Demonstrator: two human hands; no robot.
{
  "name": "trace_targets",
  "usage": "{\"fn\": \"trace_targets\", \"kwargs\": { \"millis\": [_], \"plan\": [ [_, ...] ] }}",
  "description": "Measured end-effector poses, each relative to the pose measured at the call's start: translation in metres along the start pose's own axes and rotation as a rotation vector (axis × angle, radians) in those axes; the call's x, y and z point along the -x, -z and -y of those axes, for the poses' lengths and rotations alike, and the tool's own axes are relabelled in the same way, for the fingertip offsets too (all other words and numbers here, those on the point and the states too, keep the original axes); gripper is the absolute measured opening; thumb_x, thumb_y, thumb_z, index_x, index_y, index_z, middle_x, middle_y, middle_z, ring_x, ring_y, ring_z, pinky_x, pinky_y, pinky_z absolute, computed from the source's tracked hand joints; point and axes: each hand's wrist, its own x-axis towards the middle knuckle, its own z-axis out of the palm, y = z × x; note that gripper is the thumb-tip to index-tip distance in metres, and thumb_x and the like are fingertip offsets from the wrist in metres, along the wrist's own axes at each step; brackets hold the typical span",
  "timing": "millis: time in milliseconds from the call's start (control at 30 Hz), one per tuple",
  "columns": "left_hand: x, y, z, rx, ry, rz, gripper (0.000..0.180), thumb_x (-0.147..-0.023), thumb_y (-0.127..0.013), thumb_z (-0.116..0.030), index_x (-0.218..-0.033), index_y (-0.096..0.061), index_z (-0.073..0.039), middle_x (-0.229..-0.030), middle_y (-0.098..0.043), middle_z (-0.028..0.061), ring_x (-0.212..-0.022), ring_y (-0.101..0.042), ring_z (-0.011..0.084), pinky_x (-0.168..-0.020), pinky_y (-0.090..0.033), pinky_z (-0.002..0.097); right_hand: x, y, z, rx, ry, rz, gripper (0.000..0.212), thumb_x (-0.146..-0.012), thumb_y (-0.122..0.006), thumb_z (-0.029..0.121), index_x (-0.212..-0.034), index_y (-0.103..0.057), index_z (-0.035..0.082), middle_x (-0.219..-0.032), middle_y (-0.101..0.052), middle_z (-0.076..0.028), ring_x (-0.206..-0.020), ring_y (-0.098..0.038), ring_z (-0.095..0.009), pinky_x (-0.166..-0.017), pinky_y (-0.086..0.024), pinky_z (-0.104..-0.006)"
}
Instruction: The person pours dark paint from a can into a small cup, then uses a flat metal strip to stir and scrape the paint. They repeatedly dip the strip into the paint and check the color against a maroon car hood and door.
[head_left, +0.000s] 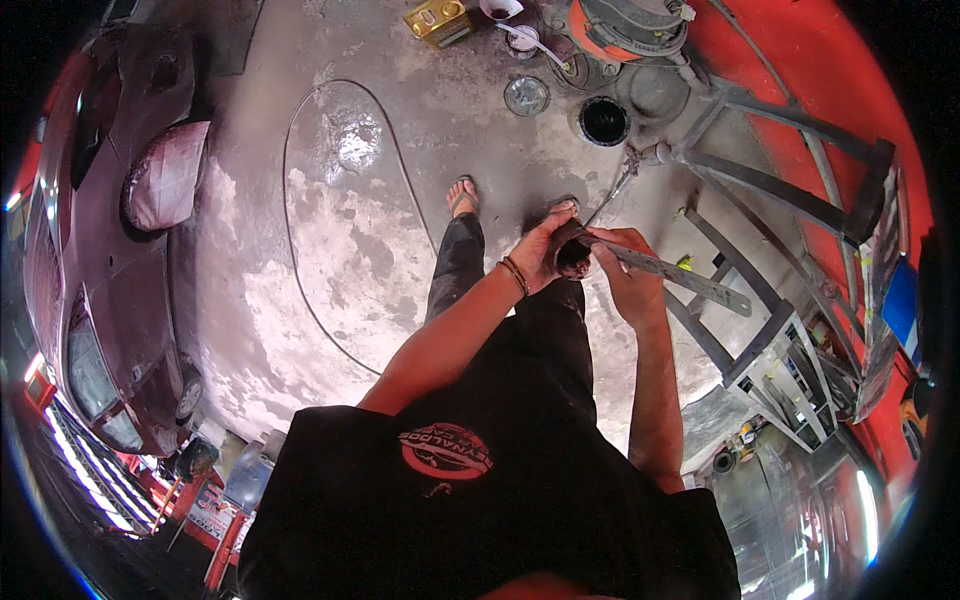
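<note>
My left hand is closed round a small dark cup, held in front of my legs. Its inside is dark, with reddish-brown matter on the wall. In my right hand is a long flat metal ruler, gripped near the cup. One end of the ruler lies at the cup's rim; the other, with a hole in it, sticks out to the right. Whether that near end reaches into the cup is hard to see.
A purple car body stands at the left. A thin hose loops over the floor. Ahead are a gold can, an open dark bucket, a round lid and an orange vacuum-like machine. A metal frame rack stands right.
</note>
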Motion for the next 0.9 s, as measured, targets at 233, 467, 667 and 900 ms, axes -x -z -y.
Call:
{"fn": "trace_targets", "kwargs": {
  "millis": [233, 467, 667, 900],
  "plan": [
    [-0.049, 0.019, -0.022, -0.053, 0.104, 0.042, 0.058, -0.104, -0.041, -0.065, -0.136, -0.059, -0.021, -0.125, -0.068, 0.0074, -0.106, -0.067, 0.0292, -0.093, -0.055, 0.0492, -0.019, 0.002, -0.050, -0.028, -0.104, -0.132, 0.026, -0.102, -0.068, 0.020, -0.123, -0.071, 0.005, -0.100, -0.069, -0.001, -0.085, -0.056, -0.009, -0.079, -0.047, -0.0252],
    [-0.116, 0.083, -0.028, -0.364, -0.079, -0.266, 0.052, -0.101, -0.056, -0.050, -0.133, -0.057, -0.009, -0.111, -0.070, 0.0148, -0.097, -0.073, 0.0315, -0.090, -0.059, 0.0469, -0.029, 0.009, -0.085, -0.091, -0.220, -0.260, 0.021, -0.100, -0.067, 0.011, -0.119, -0.074, 0.003, -0.109, -0.071, -0.005, -0.096, -0.063, -0.012, -0.088, -0.050, -0.0273],
    [-0.072, 0.044, -0.032, -1.502, -0.686, -0.132, 0.069, -0.082, -0.076, -0.017, -0.144, -0.048, -0.010, -0.136, -0.059, 0.0161, -0.128, -0.058, 0.0367, -0.111, -0.047, 0.0442, -0.044, -0.007, -0.129, -0.057, -0.157, -0.291, 0.018, -0.099, -0.070, 0.009, -0.115, -0.073, 0.002, -0.109, -0.071, -0.008, -0.099, -0.068, -0.017, -0.087, -0.053, -0.0305],
    [-0.117, 0.040, -0.056, -1.621, -0.937, 0.071, 0.088, -0.068, -0.088, -0.020, -0.146, -0.046, -0.010, -0.142, -0.056, 0.0143, -0.136, -0.050, 0.0397, -0.116, -0.041, 0.0455, -0.101, -0.009, -0.148, -0.047, -0.063, -0.098, 0.019, -0.094, -0.073, 0.010, -0.113, -0.074, 0.004, -0.106, -0.072, -0.010, -0.093, -0.069, -0.020, -0.080, -0.053, -0.0333]
  ]
}}
